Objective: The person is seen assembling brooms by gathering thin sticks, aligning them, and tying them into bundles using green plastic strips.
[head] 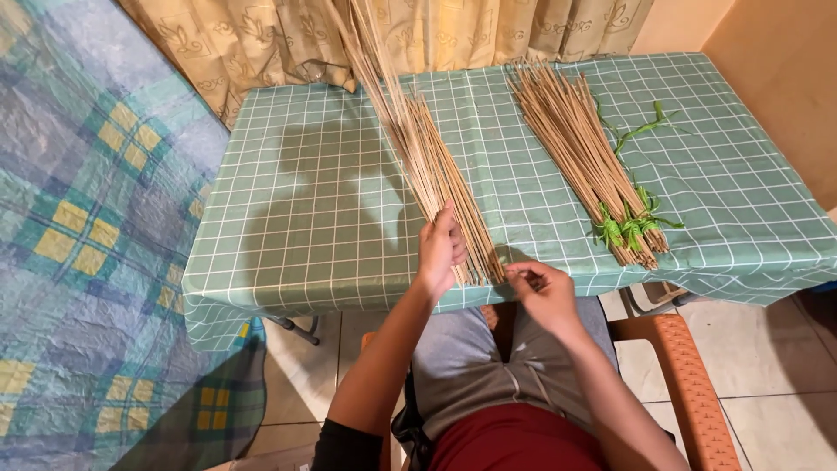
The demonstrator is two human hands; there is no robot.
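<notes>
The scene is evenly and warmly lit from above. A soft shadow is cast on the tablecloth (pixel 296 209) at centre left. Focus is sharp; slight bending is seen at the edges.

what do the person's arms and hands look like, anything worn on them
Both arms are bare along the forearm and wrist. The left hand and right hand wear no gloves, and no rings, watch or bracelet can be made out. A dark, black-looking sleeve edge shows on the left upper arm at the bottom of the view; no sleeve shows on the right arm.
</notes>
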